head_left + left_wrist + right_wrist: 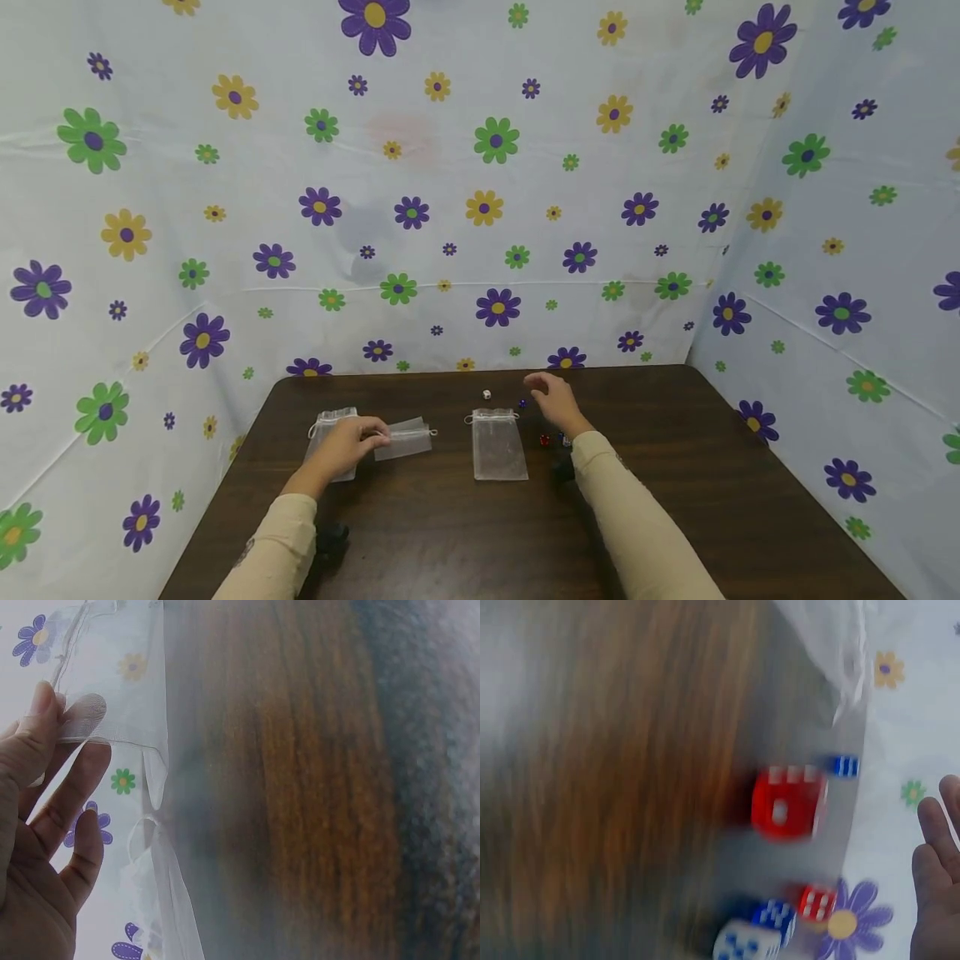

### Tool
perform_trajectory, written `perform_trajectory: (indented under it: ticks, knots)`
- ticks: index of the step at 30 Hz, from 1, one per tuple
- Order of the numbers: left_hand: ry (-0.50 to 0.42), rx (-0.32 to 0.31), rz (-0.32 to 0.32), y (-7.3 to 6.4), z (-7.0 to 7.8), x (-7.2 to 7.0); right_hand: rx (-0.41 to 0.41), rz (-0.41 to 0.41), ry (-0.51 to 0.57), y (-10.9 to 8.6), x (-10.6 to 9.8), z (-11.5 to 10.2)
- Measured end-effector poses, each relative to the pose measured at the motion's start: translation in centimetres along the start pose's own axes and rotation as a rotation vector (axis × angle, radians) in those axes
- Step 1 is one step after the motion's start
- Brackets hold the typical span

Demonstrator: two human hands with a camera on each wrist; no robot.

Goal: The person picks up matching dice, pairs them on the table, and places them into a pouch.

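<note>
My left hand (375, 434) pinches the edge of a small sheer drawstring bag (406, 439) on the dark wooden table (675, 467). In the left wrist view the thumb and fingers (81, 712) hold the bag's thin fabric (131, 682). A second sheer bag (327, 427) lies partly under that hand. A third bag (498, 447) lies flat at the table's middle. My right hand (542, 388) hovers with relaxed fingers and holds nothing. Near it are a white die (487, 394), a blue die (522, 403) and a red die (544, 439). The right wrist view shows a red die (787, 802) and smaller dice (776, 915), blurred.
A floral cloth backdrop (480, 208) closes the table in behind and on both sides. The table's far edge (480, 372) runs just past the dice. Bare wood (450, 542) lies between my forearms near the front.
</note>
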State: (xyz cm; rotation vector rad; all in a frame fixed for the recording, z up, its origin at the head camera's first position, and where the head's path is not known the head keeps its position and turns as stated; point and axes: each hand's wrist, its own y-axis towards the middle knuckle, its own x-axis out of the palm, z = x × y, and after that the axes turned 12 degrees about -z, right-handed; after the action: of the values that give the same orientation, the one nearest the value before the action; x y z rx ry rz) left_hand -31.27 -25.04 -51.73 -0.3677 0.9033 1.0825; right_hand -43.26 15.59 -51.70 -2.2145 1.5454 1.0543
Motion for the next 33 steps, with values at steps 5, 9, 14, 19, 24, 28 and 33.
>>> perform_trajectory:
  ticks: [5,9,14,19,24,28,33]
  knots:
    - [0.017,0.003,0.005,0.0,0.1,0.0,0.078,-0.016,0.000,-0.4,-1.4,1.6]
    - [0.025,0.009,0.009,0.0,0.0,-0.1,0.130,-0.051,-0.011,-0.8,-2.1,3.1]
    - [0.020,0.005,0.003,0.0,-0.4,-0.1,0.166,-0.099,-0.007,-1.1,-2.7,4.0]
    - [0.014,-0.014,0.001,-0.1,-0.5,0.0,0.185,-0.137,-0.016,-1.0,-2.7,4.5]
    - [0.017,-0.022,-0.004,-0.1,-0.3,0.0,0.197,-0.170,0.026,-1.1,-2.3,5.0]
    - [0.014,-0.026,-0.005,-0.1,-0.3,0.0,0.186,-0.166,0.019,-0.9,-2.1,5.1]
    - [0.017,-0.033,0.004,-0.2,-0.3,0.0,0.169,-0.149,-0.002,-0.6,-1.9,5.2]
